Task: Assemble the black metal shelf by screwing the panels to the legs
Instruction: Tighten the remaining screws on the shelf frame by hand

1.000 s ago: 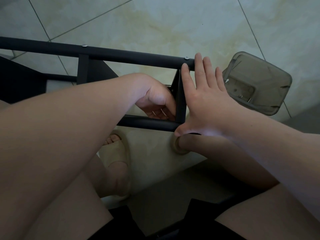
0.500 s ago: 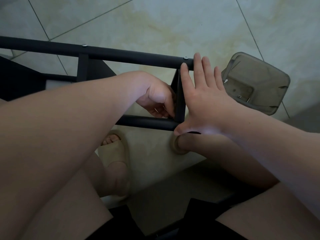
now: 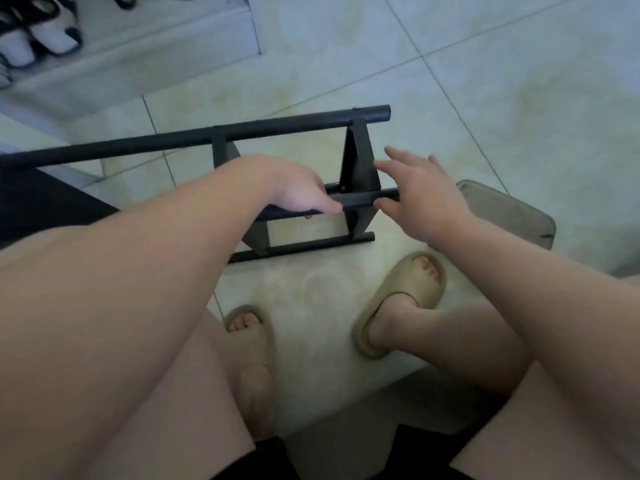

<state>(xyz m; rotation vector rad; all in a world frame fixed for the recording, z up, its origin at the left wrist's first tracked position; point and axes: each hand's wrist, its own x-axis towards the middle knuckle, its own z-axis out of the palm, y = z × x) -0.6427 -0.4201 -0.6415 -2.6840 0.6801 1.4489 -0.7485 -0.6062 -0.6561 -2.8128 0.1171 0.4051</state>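
Black-and-white sandals (image 3: 45,32) sit on a step at far left. The black metal shelf (image 3: 194,136) lies on its side on the tiled floor, beyond the person's beige slides (image 3: 412,289). The left hand (image 3: 304,194) curls round its middle leg tube (image 3: 360,199), gripping it. The right hand (image 3: 422,192) hovers with fingers spread and straight at that tube's end, beside a panel (image 3: 358,161). A grey-brown container (image 3: 512,216) lies just right of it.

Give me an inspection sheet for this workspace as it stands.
Surface: pale tiled floor, stained.
Job's things: black metal shelf frame lying on its side, two panels between its legs.
Clutter: grey plastic box beside the frame, partly hidden.
Hands: left hand grips the middle black leg tube; right hand open at the tube's end.
Cables: nothing seen.
Surroundings: black-and-white shoes on a raised step; beige slippers on the feet.
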